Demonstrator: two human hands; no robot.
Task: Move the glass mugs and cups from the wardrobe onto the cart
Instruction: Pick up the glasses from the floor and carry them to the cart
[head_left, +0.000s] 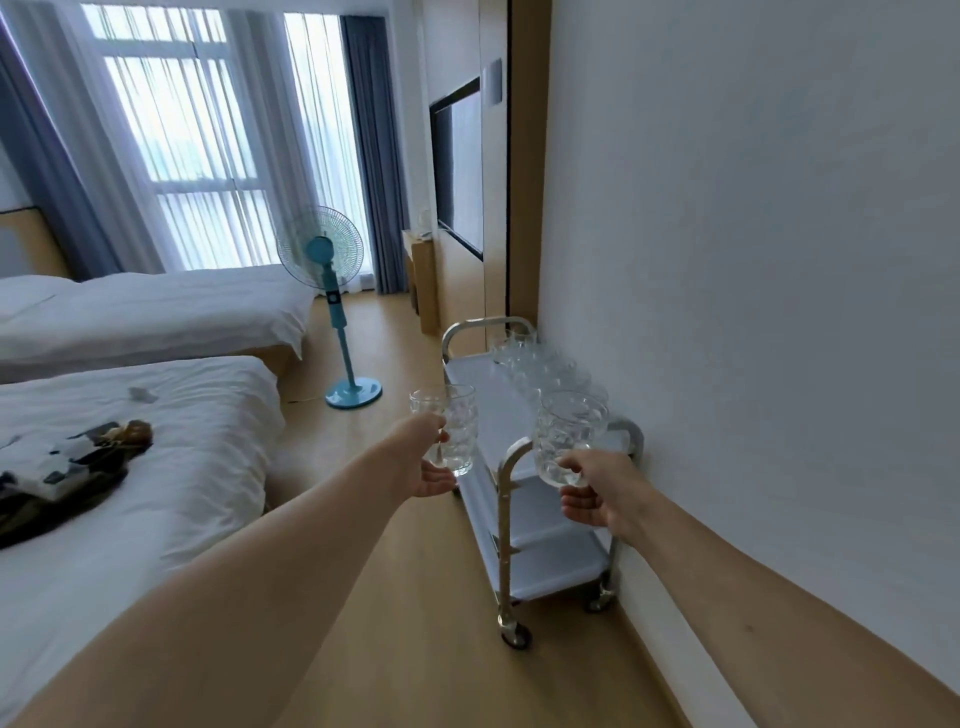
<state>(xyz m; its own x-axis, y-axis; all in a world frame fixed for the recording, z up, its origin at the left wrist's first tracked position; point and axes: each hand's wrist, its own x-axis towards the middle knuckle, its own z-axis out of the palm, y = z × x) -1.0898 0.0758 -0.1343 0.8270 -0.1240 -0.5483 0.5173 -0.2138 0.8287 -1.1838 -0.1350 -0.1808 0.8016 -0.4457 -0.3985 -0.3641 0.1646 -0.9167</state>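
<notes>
Both arms reach forward toward a white three-tier cart (480, 384) with a metal frame, parked along the right wall. My left hand (428, 462) grips a clear dimpled glass mug (453, 428), held upright just left of the cart's near end. My right hand (597, 493) grips a second glass mug (569, 436) above the cart's near handle. Several clear glasses (540, 364) stand in a row on the top shelf along the wall side. The wardrobe is not in view.
Two white beds fill the left, the near bed (156, 467) carrying dark clothing. A teal standing fan (332, 312) stands on the wooden floor between the beds and cart. A wall-mounted TV (460, 166) and a small desk (421, 275) lie beyond the cart.
</notes>
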